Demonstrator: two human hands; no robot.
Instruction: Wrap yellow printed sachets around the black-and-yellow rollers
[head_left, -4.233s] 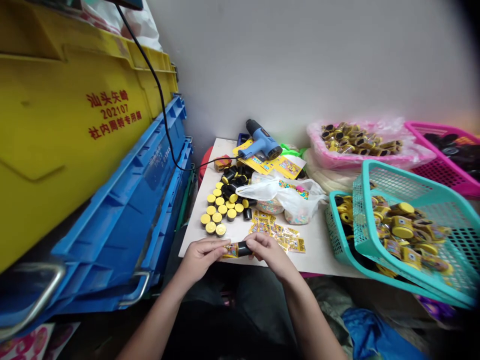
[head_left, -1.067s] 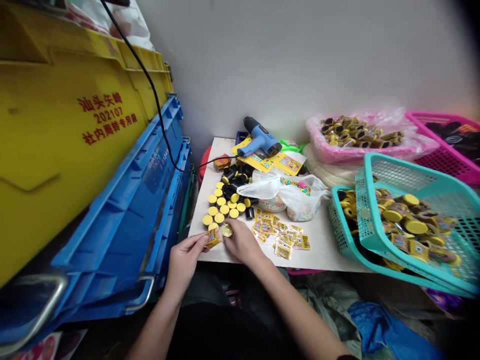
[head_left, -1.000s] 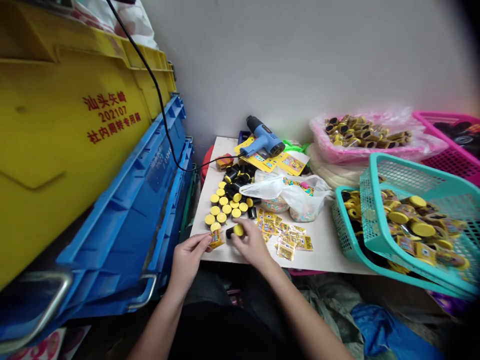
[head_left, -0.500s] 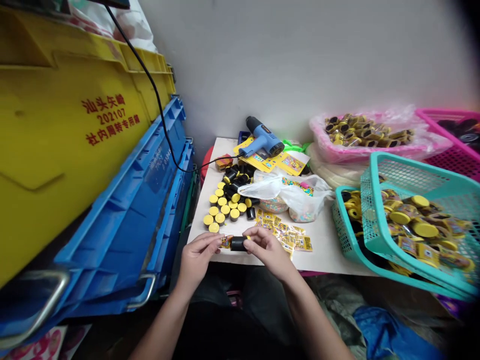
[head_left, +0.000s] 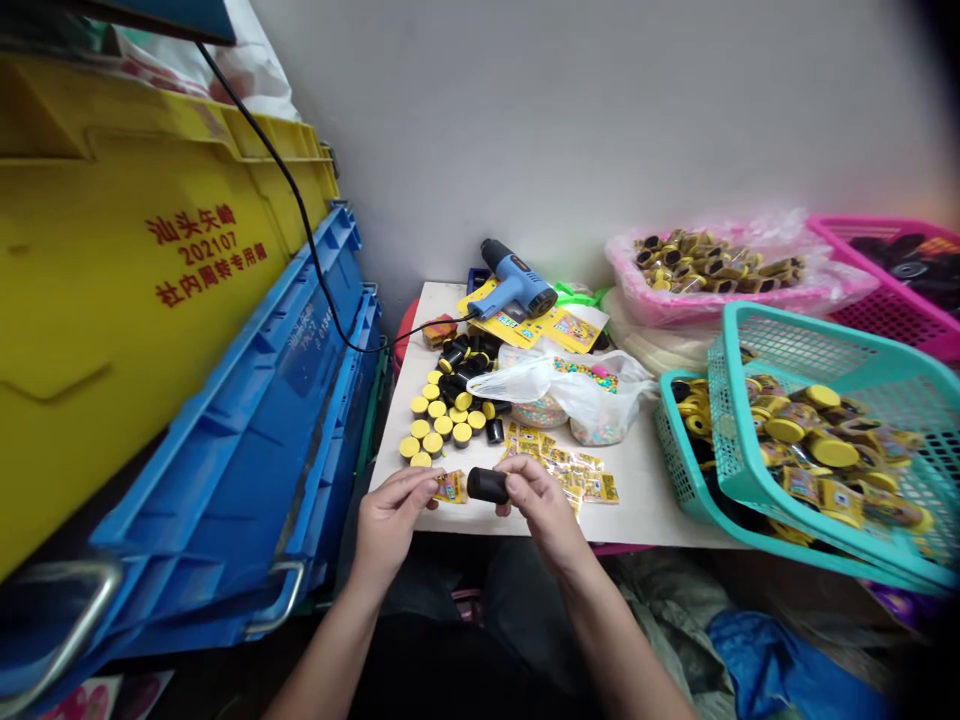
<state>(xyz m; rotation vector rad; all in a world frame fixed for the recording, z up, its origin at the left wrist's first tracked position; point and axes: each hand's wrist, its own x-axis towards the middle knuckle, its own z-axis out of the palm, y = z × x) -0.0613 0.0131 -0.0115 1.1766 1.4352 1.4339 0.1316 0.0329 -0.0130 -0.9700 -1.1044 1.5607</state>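
Between thumb and fingers, my left hand (head_left: 395, 510) pinches a small yellow printed plastic sleeve (head_left: 451, 487). My right hand (head_left: 541, 500) grips a black cylindrical jar (head_left: 487, 485), tipped on its side with one end facing the sleeve. A narrow gap separates jar and sleeve. Just beyond my hands stand several black jars with yellow lids (head_left: 433, 442), while others lie in a heap behind them. More flat printed sleeves (head_left: 592, 487) are spread on the white table (head_left: 637, 500) to the right.
A blue heat gun (head_left: 517, 285) lies at the back, its black cord (head_left: 311, 235) running left. White plastic bags of coloured beads (head_left: 600, 395) sit mid-table. Teal baskets (head_left: 720, 400) and a pink basket (head_left: 675, 308) hold wrapped jars at right. Blue and yellow crates (head_left: 225, 400) rise at left.
The jar and the sleeve have come apart slightly, the jar now tilted with its left end higher. The camera view has shifted a little.
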